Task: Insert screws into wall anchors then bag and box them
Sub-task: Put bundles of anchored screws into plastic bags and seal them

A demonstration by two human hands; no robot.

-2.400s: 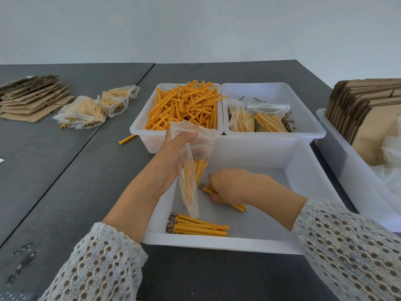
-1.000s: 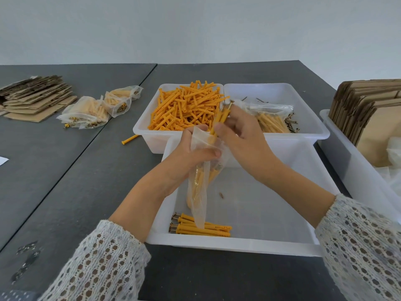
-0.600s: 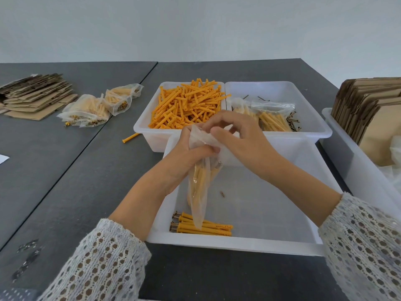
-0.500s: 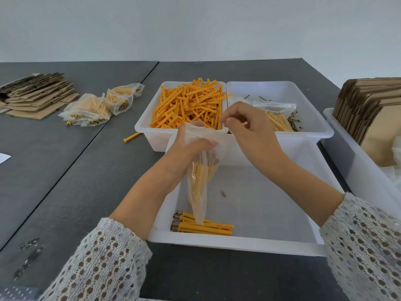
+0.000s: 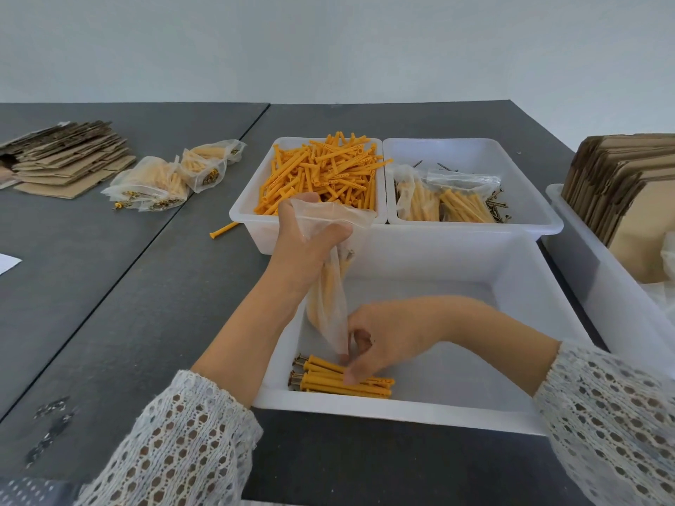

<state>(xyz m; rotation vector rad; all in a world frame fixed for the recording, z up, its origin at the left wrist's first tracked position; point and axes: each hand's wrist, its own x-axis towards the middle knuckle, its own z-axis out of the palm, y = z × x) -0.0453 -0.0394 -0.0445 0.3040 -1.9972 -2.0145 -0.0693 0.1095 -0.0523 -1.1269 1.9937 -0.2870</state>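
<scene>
Counter [image 5: 120, 323]: a dark grey surface on which all the trays and piles are set; a seam is seen running from the far middle toward the near left.
Near tray [image 5: 518, 286]: a large white tray placed closest to the person; a small row of orange anchors with screws [image 5: 339, 381] is laid at its near left corner.
Right tray [image 5: 584, 272]: a white tray at the right edge, in which flat cardboard sheets [image 5: 621, 184] are stood on edge.
Anchor tray [image 5: 252, 217]: a white tray behind the near tray, heaped with loose orange anchors [image 5: 325, 173].
Screw tray [image 5: 475, 151]: a white tray just beside the anchor tray, in which two filled bags [image 5: 445, 202] and loose dark screws [image 5: 496, 206] are kept.
Cardboard pile [image 5: 65, 158]: flattened pieces stacked at the far left.
Finished bags [image 5: 171, 177]: several filled clear bags laid near the cardboard pile.
Stray anchor [image 5: 223, 230]: left on the counter, just left of the anchor tray.
Held bag [image 5: 328, 304]: a clear bag, partly filled with anchors, is hung above the near tray.
Left hand [image 5: 307, 242]: its grip is closed round the gathered neck of the held bag.
Right hand [image 5: 380, 341]: lowered into the near tray, fingers curled; the fingertips are touching the row of anchors, which is being pinched.
</scene>
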